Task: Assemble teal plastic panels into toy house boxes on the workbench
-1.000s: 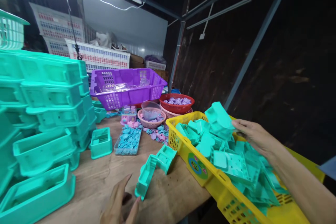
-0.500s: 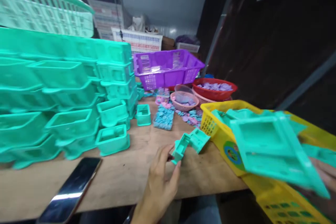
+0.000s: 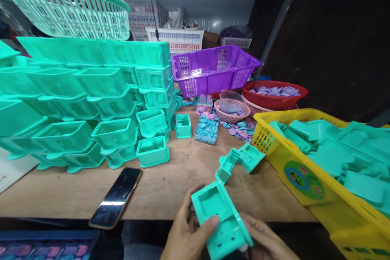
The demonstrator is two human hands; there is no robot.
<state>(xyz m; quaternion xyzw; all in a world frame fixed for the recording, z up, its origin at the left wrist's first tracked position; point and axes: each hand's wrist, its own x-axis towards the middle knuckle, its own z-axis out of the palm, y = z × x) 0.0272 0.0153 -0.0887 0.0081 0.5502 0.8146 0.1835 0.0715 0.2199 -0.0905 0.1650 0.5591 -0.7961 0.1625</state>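
Tray (image 3: 222, 216) gripped by left hand (image 3: 186, 235), thumb on top; right hand (image 3: 265, 240) gripping its right side. Phone (image 3: 117, 197) on counter (image 3: 170, 195), left.

Head-height view, forward and down

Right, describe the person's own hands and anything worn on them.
Two bare human hands: the ungloved left hand and the ungloved right hand. No rings, sleeves, cables or markings show, though parts of both are hidden and the picture's lower edge cuts off the forearms.
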